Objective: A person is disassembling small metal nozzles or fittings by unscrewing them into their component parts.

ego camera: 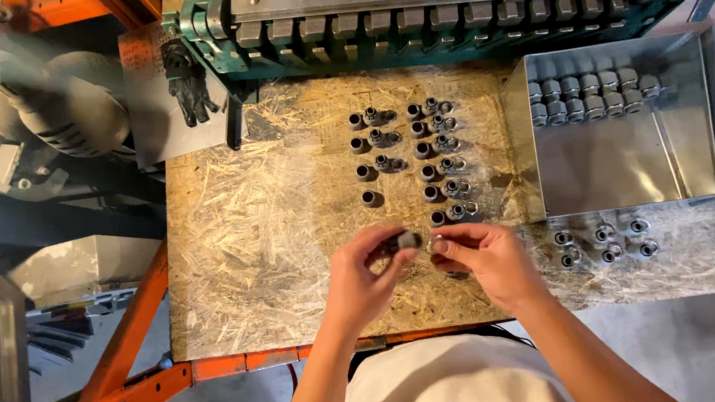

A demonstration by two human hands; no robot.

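Nearest the camera, both hands met over the front edge of the chipboard bench (240, 237). The left hand (363, 280) was pinched shut on a dark cylindrical fitting body (402, 242), held just above the board. The right hand (485, 259) was closed on a small silvery ring nut (439, 244), with its fingertips almost touching the end of the body.

By my reading, the step in hand was joining nut to body. The next move would call for lining up the 2 parts squarely and turning them between the fingers, since a tilted start could cross the thread.

Just beyond the hands lay the loose parts in tidy columns: dark bodies (360, 146) standing on the left and nuts and caps (449, 165) on the right, the nearest just beside the right hand. To the right, a few finished fittings (604, 241) sat in 2 short rows on the board. Farther off stood a shiny metal tray (630, 160) with grey assembled fittings (590, 96) stacked along its far wall. At the back ran a green bending machine (435, 4), with a black glove (189, 85) draped at its left end.
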